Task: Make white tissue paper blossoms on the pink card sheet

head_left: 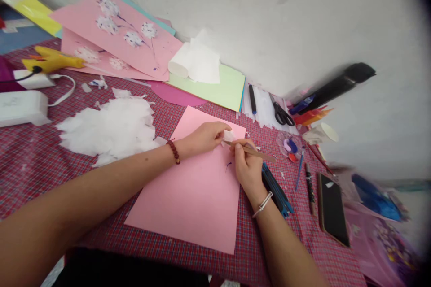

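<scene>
Leftmost, a heap of torn white tissue lies loose on the red checked table. Left hand, fingers together, pinches a small white tissue scrap against the pink paper sheet, likely to steady it. Right hand is clamped pen-fashion on a thin wooden stick, its tip touching the scrap. Black-handled scissors lie beyond.

Two bare forearms reach in, one from the lower left and one from the lower right, and nearly meet at the centre. The left grip lies palm down, its fingertips pinched together. The right grip is curled closed in a writing hold.
</scene>
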Motion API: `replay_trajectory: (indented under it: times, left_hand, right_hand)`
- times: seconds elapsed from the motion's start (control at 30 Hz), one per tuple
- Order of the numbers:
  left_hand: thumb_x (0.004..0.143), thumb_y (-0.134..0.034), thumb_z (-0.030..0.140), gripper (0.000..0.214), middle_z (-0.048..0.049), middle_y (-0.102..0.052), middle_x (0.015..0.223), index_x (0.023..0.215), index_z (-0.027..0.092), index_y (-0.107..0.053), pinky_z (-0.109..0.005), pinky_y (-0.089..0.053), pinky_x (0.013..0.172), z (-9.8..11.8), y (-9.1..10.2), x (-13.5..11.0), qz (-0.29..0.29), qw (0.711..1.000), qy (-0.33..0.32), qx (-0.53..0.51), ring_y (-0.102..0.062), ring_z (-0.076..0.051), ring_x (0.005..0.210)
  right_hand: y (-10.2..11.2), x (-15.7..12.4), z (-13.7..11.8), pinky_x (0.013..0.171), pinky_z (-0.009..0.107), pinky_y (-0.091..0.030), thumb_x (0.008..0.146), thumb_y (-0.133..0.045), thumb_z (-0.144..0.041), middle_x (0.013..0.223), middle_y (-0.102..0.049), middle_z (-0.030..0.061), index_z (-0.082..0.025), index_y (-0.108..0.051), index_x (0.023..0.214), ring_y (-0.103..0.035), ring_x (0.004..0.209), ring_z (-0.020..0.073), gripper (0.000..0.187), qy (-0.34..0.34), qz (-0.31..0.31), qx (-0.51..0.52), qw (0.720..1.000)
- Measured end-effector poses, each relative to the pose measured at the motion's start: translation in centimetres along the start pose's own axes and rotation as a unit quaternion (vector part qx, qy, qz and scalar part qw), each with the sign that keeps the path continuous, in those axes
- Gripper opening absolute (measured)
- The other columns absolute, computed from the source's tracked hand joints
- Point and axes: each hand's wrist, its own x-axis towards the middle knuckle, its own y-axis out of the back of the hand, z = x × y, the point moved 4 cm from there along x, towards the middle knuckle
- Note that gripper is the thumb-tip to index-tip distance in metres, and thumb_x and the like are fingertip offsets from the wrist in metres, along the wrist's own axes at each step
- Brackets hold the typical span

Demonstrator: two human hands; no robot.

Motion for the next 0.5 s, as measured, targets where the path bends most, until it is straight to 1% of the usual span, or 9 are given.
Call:
replay_trajectory:
  times: [0.13, 0.23, 0.3, 0.4, 0.5]
  left_hand:
    - [0.075, -0.045, 0.001, 0.04, -0.0029, -0.066, 0.083, 0.11, 0.012, -0.062, -0.023, -0.046, 0.066, 0.0, -0.1, 0.0, -0.001, 1.0, -0.022, 0.016, -0.058, -0.012, 0.073]
    - [0.072, -0.045, -0.001, 0.046, -0.0037, -0.065, 0.087, 0.112, 0.013, -0.061, -0.023, -0.047, 0.069, -0.1, -0.3, 0.0, 0.0, 0.999, -0.035, 0.024, -0.058, -0.012, 0.076]
    - [0.071, -0.046, -0.001, 0.048, -0.0046, -0.065, 0.091, 0.114, 0.013, -0.06, -0.024, -0.048, 0.07, -0.3, -0.2, 0.0, 0.016, 0.999, -0.029, 0.008, -0.059, -0.012, 0.078]
    - [0.071, -0.047, 0.001, 0.047, -0.0057, -0.065, 0.096, 0.114, 0.013, -0.061, -0.025, -0.05, 0.072, -1.0, 0.4, -0.3, 0.07, 0.997, 0.017, -0.032, -0.06, -0.012, 0.079]
    - [0.067, -0.046, -0.001, 0.046, -0.006, -0.066, 0.095, 0.109, 0.013, -0.062, -0.027, -0.051, 0.077, -1.8, 1.3, -0.6, 0.119, 0.989, 0.076, -0.05, -0.062, -0.013, 0.083]
  right_hand:
    - [0.0, 0.0, 0.1, 0.07, 0.032, -0.046, 0.092, -0.044, -0.028, 0.081, -0.06, 0.0023, -0.021, -0.059, 0.086, -0.058, 0.074, 0.0172, 0.017, -0.001, 0.008, 0.001, 1.0]
    - [-0.1, 0.0, 0.1, 0.07, 0.032, -0.046, 0.091, -0.045, -0.027, 0.08, -0.06, 0.0018, -0.021, -0.058, 0.086, -0.059, 0.074, 0.0176, 0.015, 0.001, -0.004, -0.017, 1.0]
    - [-0.1, 0.0, 0.1, 0.068, 0.031, -0.046, 0.091, -0.045, -0.026, 0.079, -0.061, 0.0014, -0.021, -0.057, 0.087, -0.058, 0.072, 0.0173, 0.014, 0.001, -0.013, -0.036, 0.999]
    - [0.0, -0.1, -0.2, 0.065, 0.03, -0.045, 0.093, -0.043, -0.026, 0.078, -0.061, 0.0006, -0.021, -0.057, 0.091, -0.058, 0.068, 0.0163, 0.014, 0.009, -0.034, -0.071, 0.997]
    - [-0.2, -0.4, -1.0, 0.068, 0.03, -0.045, 0.093, -0.042, -0.021, 0.085, -0.062, 0.0026, -0.021, -0.057, 0.096, -0.058, 0.073, 0.0167, 0.015, 0.065, -0.065, -0.132, 0.987]
